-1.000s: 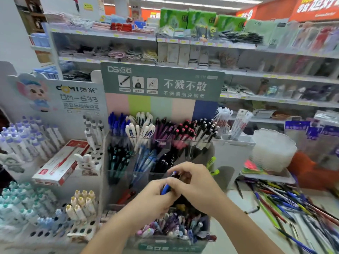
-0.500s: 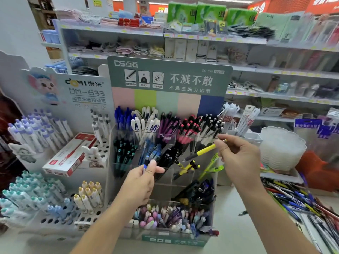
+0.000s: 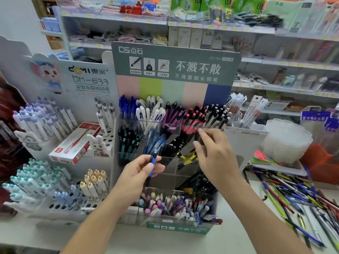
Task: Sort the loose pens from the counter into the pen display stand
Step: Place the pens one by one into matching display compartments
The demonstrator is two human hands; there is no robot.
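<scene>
left hand [image 3: 136,177]: centre frame, pinches an upright blue pen [image 3: 152,165] between thumb and fingers.
right hand [image 3: 216,156]: fingers spread, holding nothing, before the pen display stand [image 3: 172,70].
loose pens [image 3: 297,200]: heaped on the counter [image 3: 229,241], lower right.

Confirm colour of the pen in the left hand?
Blue, with a black tip end: the pen held by the left hand, head view.

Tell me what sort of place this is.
Most likely a stationery shop: a branded pen display stand with sorted compartments, shelves carrying price tags and packaged goods behind it, and loose pens on the counter.
</scene>
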